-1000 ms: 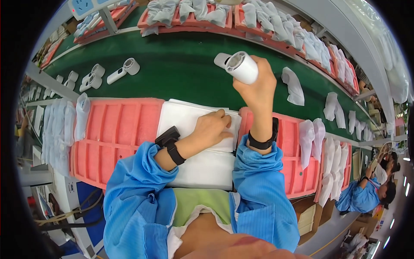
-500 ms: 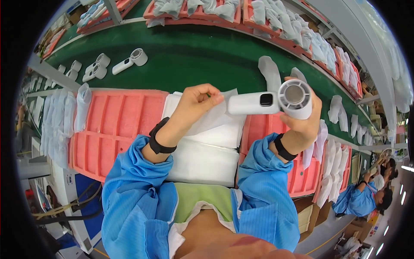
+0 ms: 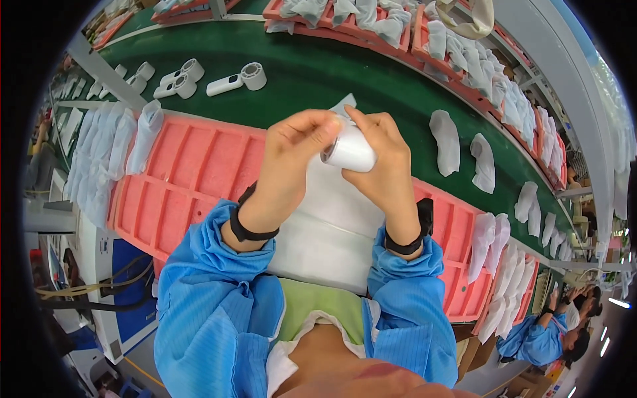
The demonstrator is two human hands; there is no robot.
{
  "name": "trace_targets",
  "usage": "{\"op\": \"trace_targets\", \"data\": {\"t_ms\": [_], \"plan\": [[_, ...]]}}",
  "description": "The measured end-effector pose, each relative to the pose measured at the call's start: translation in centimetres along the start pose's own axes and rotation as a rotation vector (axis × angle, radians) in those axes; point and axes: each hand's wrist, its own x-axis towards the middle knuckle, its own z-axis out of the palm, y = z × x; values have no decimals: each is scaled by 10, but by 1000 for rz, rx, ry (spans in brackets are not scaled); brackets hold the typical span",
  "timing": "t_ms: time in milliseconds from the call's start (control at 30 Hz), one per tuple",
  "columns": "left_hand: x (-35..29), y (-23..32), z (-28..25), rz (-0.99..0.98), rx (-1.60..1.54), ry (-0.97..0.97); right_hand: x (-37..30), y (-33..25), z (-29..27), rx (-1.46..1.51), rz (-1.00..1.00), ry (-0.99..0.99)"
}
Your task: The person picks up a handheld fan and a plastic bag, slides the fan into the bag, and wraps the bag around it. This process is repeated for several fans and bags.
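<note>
Above the stack of white sleeve bags (image 3: pixel 325 249), both hands meet around a white handheld fan (image 3: pixel 353 150). Its round head is turned on its side toward me, and the rest is hidden behind my fingers. My right hand (image 3: pixel 385 149) is closed around the fan, thumb beneath and fingers over the top. Thumb and forefinger of my left hand (image 3: pixel 298 142) pinch together at the upper left of the fan head, on a thin white sleeve bag (image 3: pixel 345 104) whose tip sticks up between the hands. How far the bag covers the fan is hidden.
Pink divided trays (image 3: pixel 192 179) lie left and right of the stack. On the green belt (image 3: pixel 219 119) are several bare fans (image 3: pixel 235 79) at left and bagged ones (image 3: pixel 446 142) at right. Filled pink trays (image 3: pixel 464 76) line the far side. A grey post (image 3: pixel 109 73) rises at left.
The fan has moved left and been turned so its handle points away from me. My hands have come together on it, and the bag has come up to the fan. The view has shifted.
</note>
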Motion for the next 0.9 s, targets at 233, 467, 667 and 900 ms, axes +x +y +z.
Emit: {"op": "trace_targets", "data": {"t_ms": [233,467,667,900], "plan": [[-11,-20,17,743,837,-154,-1,4,-4,-198,-22,310],[-3,-6,17,483,873,-131,-5,10,1,296,308,253],[19,7,-12,343,369,-336,-2,-4,-1,612,123,-3],[22,8,-20,367,312,-94,-10,28,8,200,81,-84]]}}
